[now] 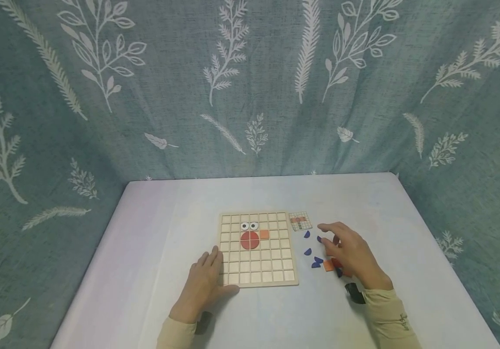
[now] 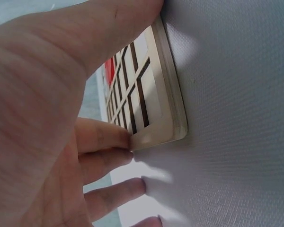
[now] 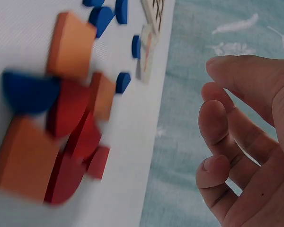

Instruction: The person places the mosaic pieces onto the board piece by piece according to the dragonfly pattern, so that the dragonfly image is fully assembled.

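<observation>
A wooden grid board (image 1: 258, 278) lies on the table, bearing two round eye pieces (image 1: 249, 226), a red disc made of quarter pieces (image 1: 250, 240) and an orange square (image 1: 264, 234). My left hand (image 1: 203, 281) rests at its near left corner, fingers along the left side and thumb at the front edge. In the left wrist view, fingertips (image 2: 128, 139) touch the board's corner. My right hand (image 1: 351, 249) hovers over loose pieces right of the board, thumb and forefinger apart. Its fingers are loosely bent with nothing between them in the right wrist view.
A small pattern card (image 1: 300, 221) lies against the board's right side. Several blue half-round pieces (image 1: 308, 252) are scattered below it. Orange squares (image 3: 26, 158) and red quarter pieces (image 3: 68, 177) are bunched nearer the right wrist. A leaf-patterned curtain (image 1: 271, 135) surrounds the white table (image 1: 167, 218).
</observation>
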### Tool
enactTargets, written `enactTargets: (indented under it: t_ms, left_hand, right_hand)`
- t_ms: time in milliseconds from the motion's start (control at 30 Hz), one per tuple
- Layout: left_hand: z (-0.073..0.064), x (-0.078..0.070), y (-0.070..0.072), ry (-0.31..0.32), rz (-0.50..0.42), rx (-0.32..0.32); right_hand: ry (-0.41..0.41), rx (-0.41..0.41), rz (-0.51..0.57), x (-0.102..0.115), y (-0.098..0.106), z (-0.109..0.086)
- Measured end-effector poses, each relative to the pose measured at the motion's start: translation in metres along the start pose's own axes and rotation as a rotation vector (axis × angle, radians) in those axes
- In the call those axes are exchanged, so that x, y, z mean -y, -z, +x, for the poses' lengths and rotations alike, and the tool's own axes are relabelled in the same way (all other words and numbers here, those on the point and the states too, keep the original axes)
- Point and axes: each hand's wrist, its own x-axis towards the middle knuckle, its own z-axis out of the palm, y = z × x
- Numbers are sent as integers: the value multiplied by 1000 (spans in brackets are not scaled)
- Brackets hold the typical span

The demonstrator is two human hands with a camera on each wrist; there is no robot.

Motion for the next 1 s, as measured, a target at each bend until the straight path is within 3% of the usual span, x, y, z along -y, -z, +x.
enactTargets:
  t_ms: [367,633,1000]
  left_hand:
    - [0,-1,-1,-2,2,-4]
    - [1,-2,1,-1,3,-2]
    - [1,0,-2,-11,9,-17]
  right_hand:
    - [-101,82,-78,-16,6,-19]
    - [-69,117,-83,-25,5,-25]
    - [-65,256,-107,-31,-1,-19]
